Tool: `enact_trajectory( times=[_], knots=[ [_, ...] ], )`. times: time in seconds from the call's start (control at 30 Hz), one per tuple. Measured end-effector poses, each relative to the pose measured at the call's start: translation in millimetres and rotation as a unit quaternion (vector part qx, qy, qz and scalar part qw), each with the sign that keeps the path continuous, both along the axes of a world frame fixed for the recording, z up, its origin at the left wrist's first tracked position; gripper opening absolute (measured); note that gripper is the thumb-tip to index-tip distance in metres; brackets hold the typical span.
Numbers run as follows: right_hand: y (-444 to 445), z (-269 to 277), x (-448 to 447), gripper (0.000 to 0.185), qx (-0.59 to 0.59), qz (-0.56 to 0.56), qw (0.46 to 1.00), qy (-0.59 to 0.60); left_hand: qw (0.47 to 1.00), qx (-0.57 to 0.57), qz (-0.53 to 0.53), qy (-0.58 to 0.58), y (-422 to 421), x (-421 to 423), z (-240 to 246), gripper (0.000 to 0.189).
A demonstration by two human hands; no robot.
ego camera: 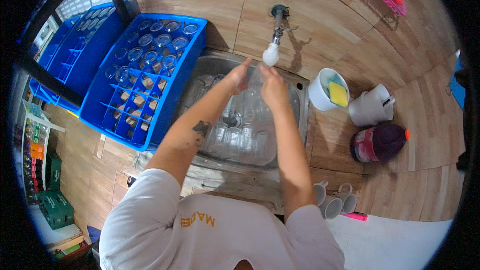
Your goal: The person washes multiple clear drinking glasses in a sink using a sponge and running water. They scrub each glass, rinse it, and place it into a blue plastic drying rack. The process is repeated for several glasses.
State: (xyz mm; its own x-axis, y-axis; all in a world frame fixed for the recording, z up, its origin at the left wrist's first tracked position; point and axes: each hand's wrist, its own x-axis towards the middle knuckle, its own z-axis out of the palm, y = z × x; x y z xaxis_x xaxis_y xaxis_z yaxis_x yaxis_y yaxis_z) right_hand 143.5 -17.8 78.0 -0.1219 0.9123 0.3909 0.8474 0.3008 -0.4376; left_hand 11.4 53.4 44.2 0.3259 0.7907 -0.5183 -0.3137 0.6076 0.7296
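Observation:
My left hand (238, 77) is below and left of the faucet (271, 53), over a stainless steel sink (202, 157); its fingers are extended and I see nothing in it. My right hand (272, 82) is just under the white faucet end, with its fingers curled. A blurred, clear shape lies between the hands, perhaps a glass or running water; whether my right hand grips it I cannot tell. Several clear glasses (233, 137) stand or lie in the sink below my hands. A blue divided crate (175, 101) left of the sink holds several glasses (163, 40).
Right of the sink are a white tub (322, 95) with a yellow sponge (338, 94), a white pitcher (371, 107) and a large bottle of dark liquid (380, 143). Several white mugs (331, 207) stand lower right. Another blue crate (92, 41) is far left, behind a black frame post (52, 80).

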Motion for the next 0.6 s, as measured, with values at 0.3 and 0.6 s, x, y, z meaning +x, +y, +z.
enact_trajectory(
  times=[0.3,0.6],
  knots=[
    [3.6,-134.9,29.0,0.042,-0.158,0.111,0.372,0.908,0.916,0.394,0.077,-0.021,-25.7,54.5,-18.5,0.057],
    [65.5,-32.2,-29.3,0.030,-0.165,-0.008,0.778,0.606,0.983,0.159,0.093,-0.025,-77.3,-25.1,-29.4,0.054]
  ],
)
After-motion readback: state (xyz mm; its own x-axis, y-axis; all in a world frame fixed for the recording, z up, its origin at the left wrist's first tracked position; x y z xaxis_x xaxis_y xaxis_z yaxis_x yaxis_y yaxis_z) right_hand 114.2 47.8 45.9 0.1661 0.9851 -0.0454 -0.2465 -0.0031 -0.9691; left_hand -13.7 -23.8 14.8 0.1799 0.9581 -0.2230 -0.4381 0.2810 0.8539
